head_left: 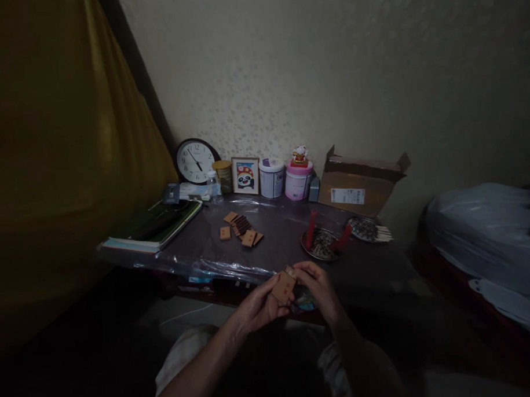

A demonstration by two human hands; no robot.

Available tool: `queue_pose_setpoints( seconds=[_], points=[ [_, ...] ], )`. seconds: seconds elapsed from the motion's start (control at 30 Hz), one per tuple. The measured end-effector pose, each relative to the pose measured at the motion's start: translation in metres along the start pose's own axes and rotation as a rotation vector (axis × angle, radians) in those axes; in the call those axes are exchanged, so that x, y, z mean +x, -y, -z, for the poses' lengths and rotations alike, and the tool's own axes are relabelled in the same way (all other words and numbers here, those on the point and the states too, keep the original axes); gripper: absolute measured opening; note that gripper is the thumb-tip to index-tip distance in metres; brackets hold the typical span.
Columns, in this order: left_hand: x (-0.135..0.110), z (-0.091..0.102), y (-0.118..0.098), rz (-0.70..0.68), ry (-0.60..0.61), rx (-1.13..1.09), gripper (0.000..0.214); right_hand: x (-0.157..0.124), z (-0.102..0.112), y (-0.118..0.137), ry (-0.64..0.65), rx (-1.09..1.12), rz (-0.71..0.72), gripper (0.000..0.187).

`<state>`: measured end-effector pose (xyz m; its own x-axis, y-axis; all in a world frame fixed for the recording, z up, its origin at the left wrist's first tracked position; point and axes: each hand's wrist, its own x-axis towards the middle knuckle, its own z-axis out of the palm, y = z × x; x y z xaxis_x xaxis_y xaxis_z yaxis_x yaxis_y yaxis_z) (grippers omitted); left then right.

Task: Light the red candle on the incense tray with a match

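My left hand (263, 304) holds a small brown matchbox (284, 288) with reddish marks on its face, tilted up above the table's front edge. My right hand (315, 283) has its fingers closed at the upper right end of the same matchbox. What shows at that end is pale and too small to make out. Beyond my hands lies a loose pile of similar matchboxes (249, 238), some with dark sides up. To the right, a round metal plate (308, 253) carries red candles (311, 230) and small dark and pale bits.
A second plate (362, 235) bears dark bits and white sticks. Along the wall stand a clock (196, 160), a picture frame (245, 176), tubs (272, 181) and an open cardboard box (355, 184). Books (157, 228) lie left by a yellow curtain (63, 142). A plastic-wrapped bundle (483, 225) sits right.
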<state>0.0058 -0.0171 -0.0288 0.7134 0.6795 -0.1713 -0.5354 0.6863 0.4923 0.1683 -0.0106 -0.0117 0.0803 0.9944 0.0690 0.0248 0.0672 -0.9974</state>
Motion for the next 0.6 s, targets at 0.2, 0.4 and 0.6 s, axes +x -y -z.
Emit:
queue_pose_setpoints(
  seconds=[0.2,0.4,0.6],
  points=[
    [0.0,0.0031,-0.0034,0.014,-0.003,-0.004,0.036,-0.0008,0.0029,0.005,0.038,-0.116,0.102,0.021],
    [-0.001,0.0072,-0.0063,0.047,-0.02,0.017,0.034,-0.0039,0.0055,0.0058,0.094,-0.262,0.227,0.011],
    [-0.0015,0.0084,-0.0056,0.091,-0.018,0.045,0.034,-0.0045,0.0085,0.001,0.121,-0.475,0.32,0.012]
  ],
)
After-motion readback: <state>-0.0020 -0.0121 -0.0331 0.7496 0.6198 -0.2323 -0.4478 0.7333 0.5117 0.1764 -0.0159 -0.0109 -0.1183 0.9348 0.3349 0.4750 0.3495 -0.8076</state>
